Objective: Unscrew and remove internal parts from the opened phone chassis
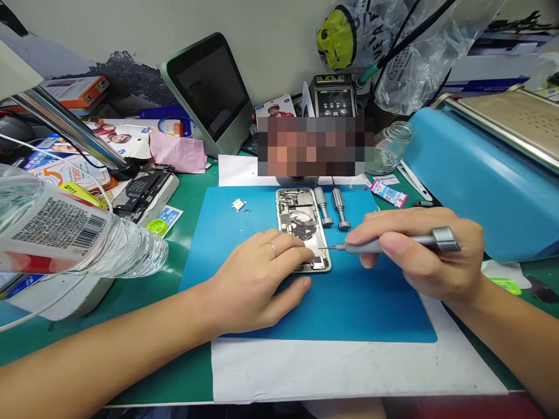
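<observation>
An opened smartphone [303, 217] lies on the blue mat [358, 308], its inner boards and parts exposed. My left hand [257, 279], a ring on one finger, lies palm down with its fingers stretched across the lower part of the phone, hiding some of it. My right hand [437, 250] is closed around a grey precision screwdriver [365, 247]. The thin tip points left at the phone's right edge; whether it touches is hard to tell. Two more grey screwdrivers [322, 207] stand beside the phone, and small metal pieces [238, 204] lie left of it.
A clear plastic bottle [82, 230] intrudes at the left, near a lamp pole [72, 125] and another opened device [146, 192]. Behind stand a tablet-like display [212, 87] and a glass jar [393, 148]. A large blue machine [480, 174] borders the right side.
</observation>
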